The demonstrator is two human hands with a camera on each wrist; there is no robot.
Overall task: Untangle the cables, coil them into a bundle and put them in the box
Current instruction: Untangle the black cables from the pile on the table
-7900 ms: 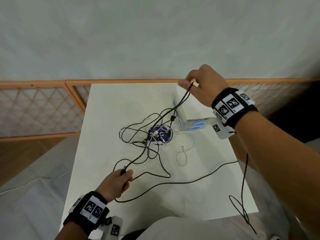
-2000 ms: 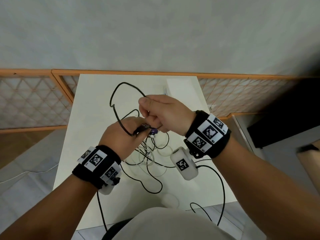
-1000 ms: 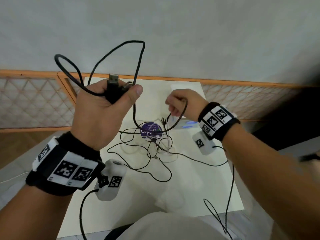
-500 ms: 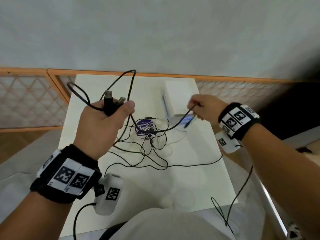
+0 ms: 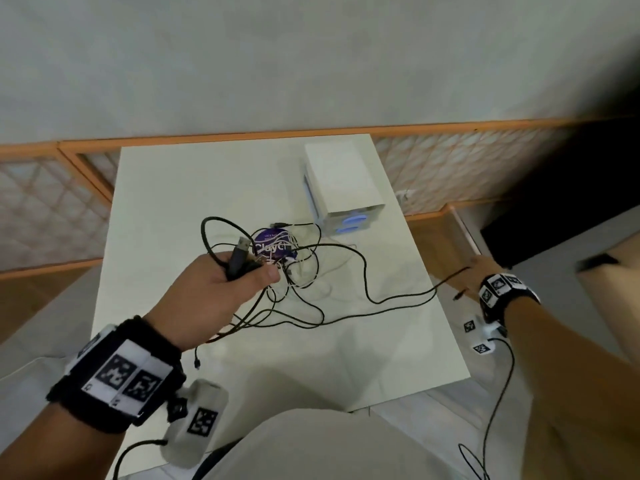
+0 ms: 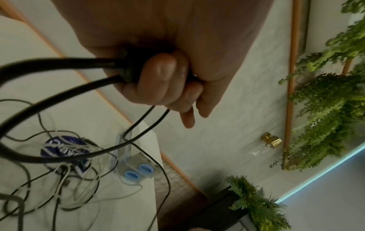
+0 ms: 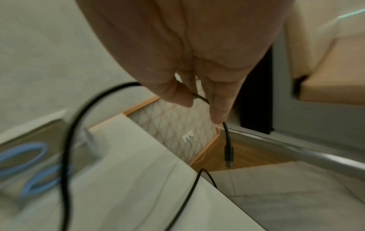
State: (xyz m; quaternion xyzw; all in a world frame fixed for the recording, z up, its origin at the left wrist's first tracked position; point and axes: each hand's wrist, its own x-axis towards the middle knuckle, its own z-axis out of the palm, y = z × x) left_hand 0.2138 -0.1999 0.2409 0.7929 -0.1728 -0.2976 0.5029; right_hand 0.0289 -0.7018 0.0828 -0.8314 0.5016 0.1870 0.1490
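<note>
A tangle of black and white cables (image 5: 298, 271) lies mid-table over a purple round disc (image 5: 273, 247). My left hand (image 5: 221, 289) hovers above the table and grips a thick black cable with a USB plug (image 5: 239, 258) sticking up; in the left wrist view its fingers (image 6: 158, 81) curl round that cable (image 6: 59, 65). My right hand (image 5: 481, 271) is out past the table's right edge and pinches a thin black cable (image 5: 398, 299) near its end; the small plug (image 7: 228, 154) dangles below the fingers (image 7: 217, 109). The white box (image 5: 343, 181) stands at the back right.
The white table (image 5: 173, 202) sits against a wall with a wooden lattice rail (image 5: 52, 202). Wood floor and a dark cabinet (image 5: 554, 220) lie to the right. Wrist-camera leads (image 5: 498, 410) hang from both wrists. Plants (image 6: 326, 109) show in the left wrist view.
My right hand has drawn the thin black cable out to the right, past the table edge. My left hand has come down lower, still holding the USB cable.
</note>
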